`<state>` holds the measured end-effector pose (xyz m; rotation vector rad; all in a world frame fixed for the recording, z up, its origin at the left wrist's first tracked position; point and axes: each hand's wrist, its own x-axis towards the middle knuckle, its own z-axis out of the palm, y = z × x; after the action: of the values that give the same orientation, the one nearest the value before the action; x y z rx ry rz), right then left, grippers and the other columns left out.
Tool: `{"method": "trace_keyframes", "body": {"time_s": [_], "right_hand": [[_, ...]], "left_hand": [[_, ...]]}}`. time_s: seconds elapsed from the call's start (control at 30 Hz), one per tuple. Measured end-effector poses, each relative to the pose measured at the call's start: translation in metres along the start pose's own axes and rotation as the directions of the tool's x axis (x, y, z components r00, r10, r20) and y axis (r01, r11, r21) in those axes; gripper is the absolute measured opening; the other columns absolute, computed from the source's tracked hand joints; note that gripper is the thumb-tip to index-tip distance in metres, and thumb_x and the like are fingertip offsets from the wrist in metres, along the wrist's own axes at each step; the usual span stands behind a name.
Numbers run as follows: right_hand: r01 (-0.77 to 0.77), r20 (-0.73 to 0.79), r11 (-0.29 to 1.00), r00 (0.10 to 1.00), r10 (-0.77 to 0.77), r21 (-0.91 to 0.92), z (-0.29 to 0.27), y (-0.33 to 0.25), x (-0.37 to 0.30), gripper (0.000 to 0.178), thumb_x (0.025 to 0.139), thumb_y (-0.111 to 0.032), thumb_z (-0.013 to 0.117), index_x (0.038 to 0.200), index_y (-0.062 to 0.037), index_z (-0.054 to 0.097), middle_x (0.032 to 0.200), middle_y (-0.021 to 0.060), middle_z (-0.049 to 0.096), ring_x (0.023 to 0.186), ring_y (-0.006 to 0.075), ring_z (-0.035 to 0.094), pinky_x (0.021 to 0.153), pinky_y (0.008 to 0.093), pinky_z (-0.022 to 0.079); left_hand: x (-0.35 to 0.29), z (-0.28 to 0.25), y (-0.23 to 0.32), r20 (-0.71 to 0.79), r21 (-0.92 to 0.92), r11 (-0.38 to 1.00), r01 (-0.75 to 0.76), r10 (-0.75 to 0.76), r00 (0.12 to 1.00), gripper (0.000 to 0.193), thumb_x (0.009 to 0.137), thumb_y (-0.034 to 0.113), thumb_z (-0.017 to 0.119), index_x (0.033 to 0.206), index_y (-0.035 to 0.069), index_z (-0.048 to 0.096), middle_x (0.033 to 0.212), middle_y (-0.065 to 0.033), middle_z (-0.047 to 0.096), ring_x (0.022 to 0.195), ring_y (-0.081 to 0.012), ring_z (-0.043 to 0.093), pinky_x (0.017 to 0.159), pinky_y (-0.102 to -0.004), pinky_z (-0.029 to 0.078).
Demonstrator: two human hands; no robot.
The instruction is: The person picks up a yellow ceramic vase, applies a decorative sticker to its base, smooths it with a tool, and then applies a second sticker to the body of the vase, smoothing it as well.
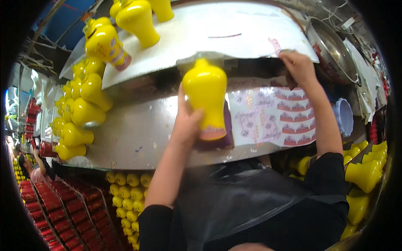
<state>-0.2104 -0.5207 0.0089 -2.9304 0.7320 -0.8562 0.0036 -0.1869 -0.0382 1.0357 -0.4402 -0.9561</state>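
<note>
While the left hand (188, 122) wraps the side of a glossy yellow vase-shaped bottle (205, 97) with a pink patterned band near its foot, the right hand (300, 69) reaches out to two o'clock. The bottle is almost at the centre of the view, its narrow neck toward twelve o'clock, over a dark purple pad (228, 121); whether it touches the pad cannot be told. The right hand's fingers are bent and close together beside a small pink printed slip (275, 46) on a wide white board (234, 25) at twelve o'clock; whether they pinch the slip is unclear.

The likeliest trouble is a slip of the bottle: its surface looks smooth, and only one hand holds it. Should that grasp loosen, it could roll off the pad onto the grey metal tabletop (134, 134) and chip or scuff. The pink slip looks thin, so a hurried pull might fold or tear it. At three o'clock, a white sheet of pink printed shapes (272, 117) lies beside the right forearm, and a sweep of that arm could crease it. From nine to ten o'clock, plain yellow bottles (86, 111) crowd together on the tabletop; a knock to one might topple its neighbours.
</note>
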Motion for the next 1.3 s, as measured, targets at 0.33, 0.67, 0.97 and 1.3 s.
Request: {"method": "trace_keyframes", "body": {"time_s": [0.33, 0.67, 0.97, 1.3], "right_hand": [[-0.552, 0.57, 0.52, 0.809, 0.145, 0.652, -0.039, -0.098, 0.055, 0.033, 0.104, -0.03, 0.065, 0.111, -0.0001, 0.076, 0.078, 0.0031, 0.072, 0.046, 0.0012, 0.052, 0.042, 0.0157, 0.041], [0.366, -0.025, 0.822, 0.918, -0.395, 0.436, -0.049, -0.184, 0.039, 0.031, 0.092, -0.024, 0.077, 0.115, -0.0021, 0.076, 0.083, 0.0142, 0.073, 0.07, 0.0196, 0.073, 0.062, 0.0288, 0.058], [0.673, -0.007, 0.74, 0.74, -0.673, -0.005, -0.021, -0.216, -0.017, 0.051, 0.085, -0.036, 0.077, 0.116, 0.0049, 0.072, 0.067, 0.0028, 0.053, 0.052, 0.013, 0.058, 0.047, 0.0264, 0.047], [0.725, 0.012, 0.688, 0.689, -0.725, -0.036, -0.022, -0.228, -0.051, 0.04, 0.081, -0.011, 0.07, 0.119, 0.0001, 0.077, 0.061, -0.0012, 0.043, 0.05, 0.0107, 0.051, 0.045, 0.024, 0.04]], "left_hand": [[-0.003, 0.008, 0.007, -0.003, -0.027, 1.0, -0.005, 0.005, 1.0, 0.099, 0.092, 0.006, 0.066, 0.167, 0.012, 0.002, 0.151, -0.0218, 0.047, 0.136, -0.0325, 0.053, 0.112, -0.0446, 0.047], [-0.001, 0.008, 0.014, -0.051, 0.213, 0.974, -0.078, 0.091, 0.995, 0.098, 0.095, 0.017, 0.069, 0.167, 0.01, 0.003, 0.162, -0.0211, 0.031, 0.148, -0.0318, 0.038, 0.121, -0.0467, 0.034], [0.035, 0.011, 0.041, -0.036, 0.626, 0.735, -0.263, 0.364, 0.931, 0.08, 0.086, 0.032, 0.078, 0.152, 0.003, 0.044, 0.147, -0.0219, 0.046, 0.138, -0.0356, 0.045, 0.118, -0.0466, 0.036], [0.033, 0.003, 0.03, 0.048, 0.736, 0.585, -0.341, 0.457, 0.888, 0.08, 0.085, 0.036, 0.08, 0.15, 0.003, 0.046, 0.145, -0.0206, 0.049, 0.137, -0.037, 0.045, 0.118, -0.0489, 0.034]]}}
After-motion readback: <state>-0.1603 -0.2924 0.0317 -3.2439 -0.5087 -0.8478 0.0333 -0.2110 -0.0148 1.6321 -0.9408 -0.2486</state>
